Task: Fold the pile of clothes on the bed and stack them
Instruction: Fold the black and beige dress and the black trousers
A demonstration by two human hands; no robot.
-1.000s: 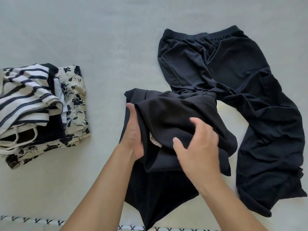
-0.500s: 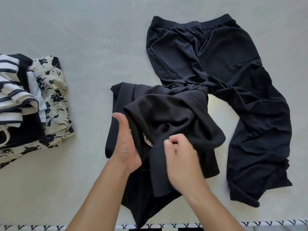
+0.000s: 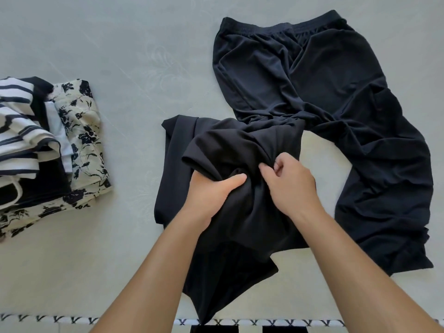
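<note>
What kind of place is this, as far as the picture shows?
Probably a bedroom at home: a pale sheet with a patterned edge covers a bed, black trousers lie spread on it, and a stack of folded clothes sits at the left.

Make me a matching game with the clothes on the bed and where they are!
Things:
1. black garment
2. black pants
3. striped top
4. floral cloth

Places or states:
A. spread out loose at the right, untouched
B. top of the folded stack at the left
C. gripped by left hand and right hand
D. in the stack, sticking out under the stripes

Pairs: 1-C, 2-A, 3-B, 4-D
</note>
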